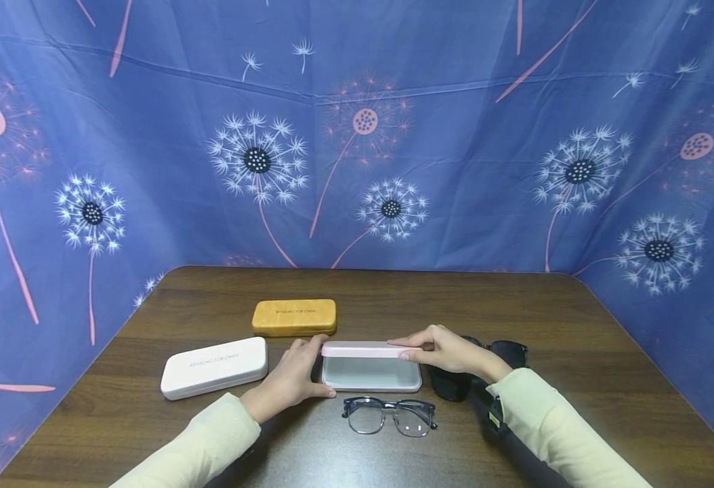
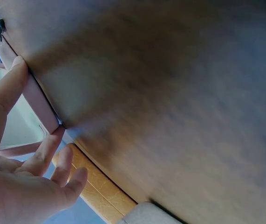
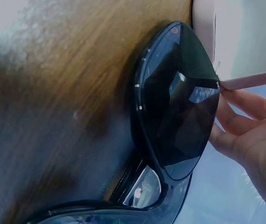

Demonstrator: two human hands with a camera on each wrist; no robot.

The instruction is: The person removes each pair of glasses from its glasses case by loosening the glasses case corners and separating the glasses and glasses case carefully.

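A pale pink glasses case point(image 1: 371, 377) with a light inside stands on the table, its lid point(image 1: 357, 350) tilted up. My left hand point(image 1: 296, 371) grips its left end, thumb at the front corner and fingers at the back; the left wrist view shows the thumb point(image 2: 15, 77) along the case's rim. My right hand point(image 1: 451, 351) pinches the lid near its right end between thumb and fingers. Clear-lensed eyeglasses point(image 1: 413, 421) with a dark frame lie folded in front of the case. Black sunglasses point(image 1: 509, 352) sit under my right wrist, partly hidden; one dark lens point(image 3: 184, 112) fills the middle of the right wrist view.
A white glasses case point(image 1: 213, 367) lies closed left of my left hand. Behind it, nearer the back edge, is a closed yellow glasses case point(image 1: 294, 317). The brown wooden table point(image 1: 454, 298) ends at a blue dandelion-print cloth point(image 1: 467, 156).
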